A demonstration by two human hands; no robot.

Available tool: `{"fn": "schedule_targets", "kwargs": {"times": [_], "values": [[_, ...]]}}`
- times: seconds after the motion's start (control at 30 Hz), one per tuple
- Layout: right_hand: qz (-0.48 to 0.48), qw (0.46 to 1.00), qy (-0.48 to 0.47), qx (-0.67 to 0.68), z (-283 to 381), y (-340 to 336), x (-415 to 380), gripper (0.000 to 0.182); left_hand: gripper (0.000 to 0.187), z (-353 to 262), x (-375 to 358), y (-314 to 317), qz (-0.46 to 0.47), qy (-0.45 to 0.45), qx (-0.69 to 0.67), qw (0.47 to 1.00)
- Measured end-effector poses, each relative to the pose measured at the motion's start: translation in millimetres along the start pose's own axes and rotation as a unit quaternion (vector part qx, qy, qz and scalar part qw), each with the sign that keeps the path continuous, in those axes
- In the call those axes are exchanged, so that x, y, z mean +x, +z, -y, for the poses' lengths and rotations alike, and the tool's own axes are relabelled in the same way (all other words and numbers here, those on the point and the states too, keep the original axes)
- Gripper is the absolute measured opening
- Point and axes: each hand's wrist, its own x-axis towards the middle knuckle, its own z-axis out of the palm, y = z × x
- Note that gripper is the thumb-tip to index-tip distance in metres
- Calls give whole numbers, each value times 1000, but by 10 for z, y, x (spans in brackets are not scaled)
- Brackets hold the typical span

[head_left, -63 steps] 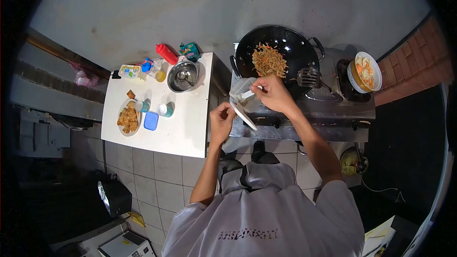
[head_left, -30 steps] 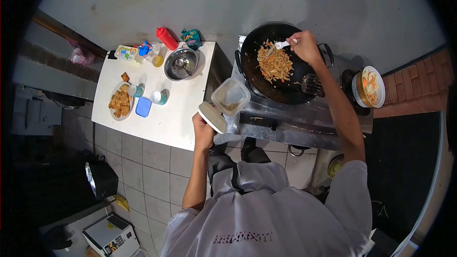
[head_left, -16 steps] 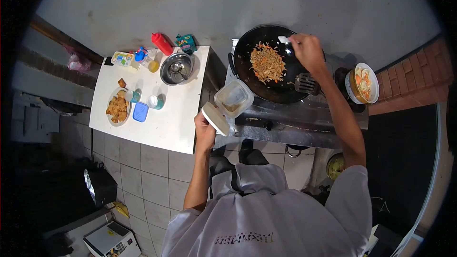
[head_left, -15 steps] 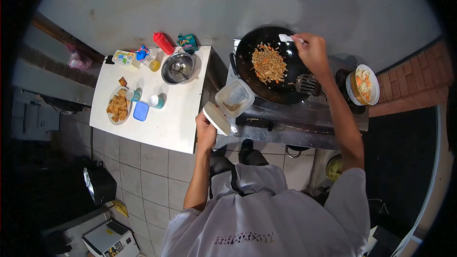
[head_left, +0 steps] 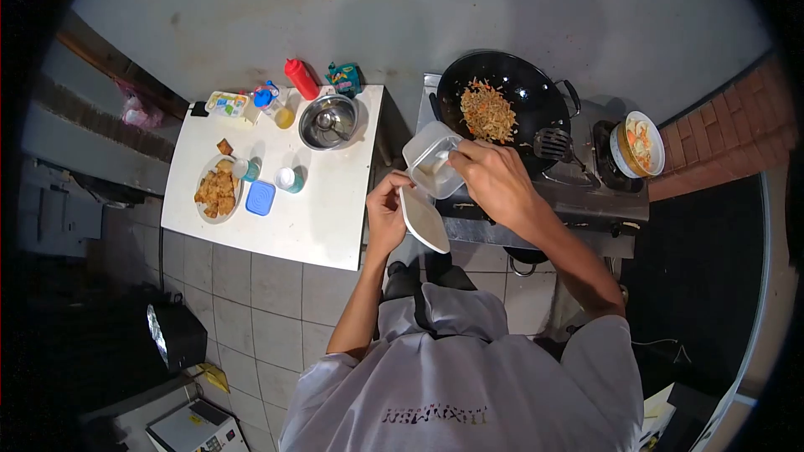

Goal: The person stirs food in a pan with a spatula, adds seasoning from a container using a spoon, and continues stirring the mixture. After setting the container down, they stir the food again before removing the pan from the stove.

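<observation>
Table: white table [head_left: 335, 218] sits to your left, its right edge just beside the stove.
Stove: steel stove [head_left: 586, 201] stands in front of you against the wall.
Wok: black wok [head_left: 528, 96] on the left burner holds a heap of stir-fried noodles [head_left: 488, 113]; a slotted spatula [head_left: 553, 144] rests at its right rim.
Bowl at right: a bowl of sliced vegetables [head_left: 638, 142] sits on the right burner.
Table items: metal bowl [head_left: 328, 121], plate of fried pieces [head_left: 218, 192], red squeeze bottle [head_left: 301, 78], blue lid [head_left: 260, 197].
Container: clear plastic container [head_left: 431, 159] is held tilted above the stove's front left corner, just short of the wok.
Lid: white container lid [head_left: 424, 219] is below the container, over the gap between table and stove.
Left hand: your left hand [head_left: 387, 213] pinches the lid by its left edge, fingers closed on it.
Right hand: your right hand [head_left: 494, 180] is curled at the container's open mouth; whether it holds anything, you cannot tell.
</observation>
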Motion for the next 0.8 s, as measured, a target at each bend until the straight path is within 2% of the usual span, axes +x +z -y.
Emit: {"fn": "schedule_targets", "kwargs": {"times": [0.13, 0.17, 0.2, 0.37, 0.5, 0.6, 0.67, 0.8], "values": [[-10, 996, 5, -84, 241, -120, 37, 17, 4, -94, 99, -38, 17, 34, -46, 998], [-41, 994, 10, -105, 290, -80, 31, 17, 4, -101, 117, -24, 26, 38, -52, 998], [-72, 989, 16, -127, 336, -50, 22, 17, 4, -100, 129, -13, 21, 23, -72, 997], [-100, 983, 43, -148, 477, -54, -19, 18, 9, -61, 186, 5, 51, 0, -106, 993], [-66, 981, 82, -162, 563, -111, -42, 19, 13, -100, 252, 5, 72, -1, -148, 986], [-107, 974, 130, -153, 582, -56, -51, 15, 12, -55, 287, 34, 92, 30, -136, 986], [-168, 965, 154, -126, 573, -11, -33, 9, 11, -39, 313, 58, 96, 51, -117, 987], [-202, 949, 235, -54, 552, 75, -38, 8, 8, -7, 338, 70, 125, 14, -125, 984]]}}
